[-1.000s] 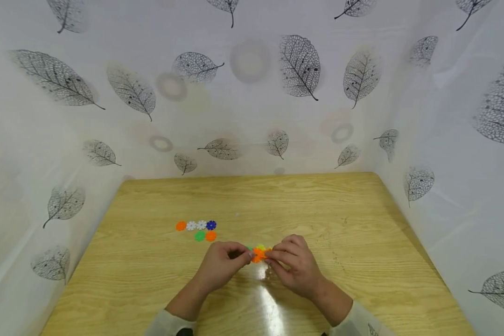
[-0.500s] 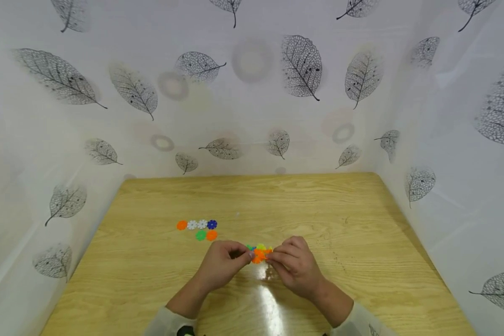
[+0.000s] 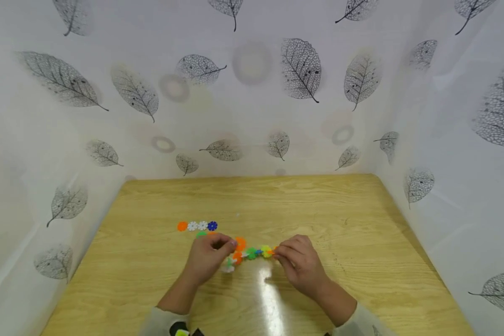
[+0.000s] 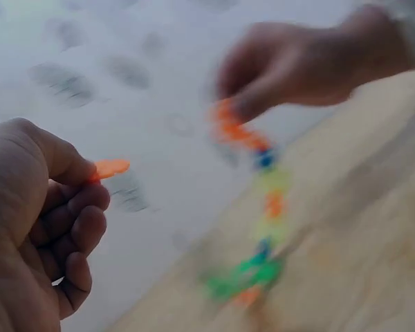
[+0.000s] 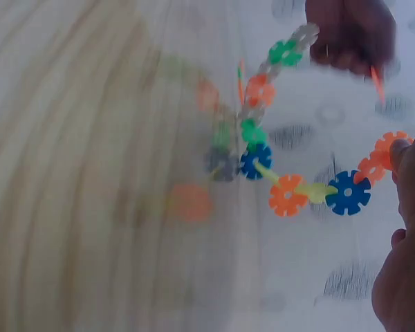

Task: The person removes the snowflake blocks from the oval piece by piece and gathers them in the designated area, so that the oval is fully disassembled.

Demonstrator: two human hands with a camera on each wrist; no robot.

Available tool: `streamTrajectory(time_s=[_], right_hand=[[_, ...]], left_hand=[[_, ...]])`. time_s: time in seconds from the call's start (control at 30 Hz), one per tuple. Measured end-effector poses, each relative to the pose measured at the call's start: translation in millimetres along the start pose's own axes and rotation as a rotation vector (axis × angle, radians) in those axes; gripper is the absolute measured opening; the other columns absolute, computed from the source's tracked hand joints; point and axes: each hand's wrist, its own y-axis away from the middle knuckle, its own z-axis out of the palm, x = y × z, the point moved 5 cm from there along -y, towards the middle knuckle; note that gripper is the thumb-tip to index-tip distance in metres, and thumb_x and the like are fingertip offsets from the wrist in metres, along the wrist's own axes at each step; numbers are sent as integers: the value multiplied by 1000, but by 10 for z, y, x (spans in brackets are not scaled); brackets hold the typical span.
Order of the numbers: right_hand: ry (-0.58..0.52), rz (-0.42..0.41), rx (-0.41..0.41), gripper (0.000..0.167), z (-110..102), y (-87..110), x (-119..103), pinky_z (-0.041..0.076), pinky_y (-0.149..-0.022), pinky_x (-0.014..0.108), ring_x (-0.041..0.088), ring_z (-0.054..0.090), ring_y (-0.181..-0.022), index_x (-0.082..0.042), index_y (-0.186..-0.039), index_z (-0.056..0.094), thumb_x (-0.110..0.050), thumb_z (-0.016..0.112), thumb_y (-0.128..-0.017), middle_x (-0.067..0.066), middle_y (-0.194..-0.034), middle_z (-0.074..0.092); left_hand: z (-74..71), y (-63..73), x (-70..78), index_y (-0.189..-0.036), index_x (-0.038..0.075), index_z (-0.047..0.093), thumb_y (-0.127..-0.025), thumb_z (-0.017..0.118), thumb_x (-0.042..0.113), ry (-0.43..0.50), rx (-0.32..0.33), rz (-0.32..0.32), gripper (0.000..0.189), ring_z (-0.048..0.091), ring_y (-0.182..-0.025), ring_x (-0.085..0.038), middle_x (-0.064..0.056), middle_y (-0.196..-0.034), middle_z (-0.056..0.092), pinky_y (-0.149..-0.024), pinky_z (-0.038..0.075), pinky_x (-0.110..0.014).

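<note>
My left hand [image 3: 206, 256] pinches a single orange notched plastic disc [image 4: 112, 169] between thumb and forefinger, seen edge-on in the left wrist view. Opposite it, my right hand [image 3: 302, 263] pinches the orange end of a chain of interlocking discs [image 5: 347, 193]. Orange, blue, yellow, green and white discs follow one another along this chain. It hangs in a curve from the right fingers, and its white and green far end lies close to my left hand in the head view. The loose orange disc is apart from the held chain end.
Upper left of the hands, a row of loose discs [image 3: 192, 226] in orange, white and blue lies on the wooden table [image 3: 302, 205]. A green disc [image 3: 201, 234] and an orange one lie just below, partly behind my left hand. Leaf-print white curtains [image 3: 252, 112] surround the table.
My left hand has moved left, away from the right, with an orange disc in its fingers. The chain, bunched behind the hands before, now shows stretched between them. My right hand stays nearly in place.
</note>
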Motion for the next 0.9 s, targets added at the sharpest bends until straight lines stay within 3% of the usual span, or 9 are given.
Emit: streamTrajectory(time_s=[0.1, 0.2, 0.53, 0.73, 0.9], right_hand=[[39, 51, 33, 24, -176, 78, 116, 44, -79, 34, 21, 61, -78, -5, -88, 76, -23, 69, -102, 3, -87, 71], [55, 83, 24, 22, -285, 127, 206, 41, -79, 33, 21, 60, -78, -6, -89, 77, -23, 70, -101, 2, -88, 72], [57, 66, 29, 23, -281, 137, 221, 41, -79, 33, 22, 60, -79, -6, -90, 78, -24, 70, -101, 2, -88, 72], [61, 47, 35, 27, -277, 118, 209, 41, -77, 33, 21, 59, -78, -5, -88, 77, -26, 68, -102, 3, -86, 71], [55, 40, 36, 29, -273, 92, 194, 41, -77, 33, 21, 59, -77, -3, -87, 77, -26, 68, -102, 3, -86, 72]], left_hand=[[-332, -6, -13, -93, 7, 79, -97, 75, 16, 11, 74, -15, 11, 69, -81, -21, -4, -88, 75, -73, 58, -32], [-524, -19, -12, -96, 6, 79, -99, 73, 19, -16, 57, -15, 14, 69, -86, -25, -6, -92, 75, -77, 59, -36], [-647, -15, -184, -102, 3, 78, -99, 73, 32, -56, 86, -132, 29, 67, -88, -24, -12, -97, 75, -78, 58, -39], [-769, -17, -393, -106, 4, 78, -98, 74, 37, -73, 134, -211, 34, 68, -90, -25, -11, -99, 76, -82, 58, -46], [-883, -25, -576, -108, 5, 79, -97, 74, 40, -95, 174, -266, 37, 67, -89, -23, -7, -97, 74, -80, 55, -42]])
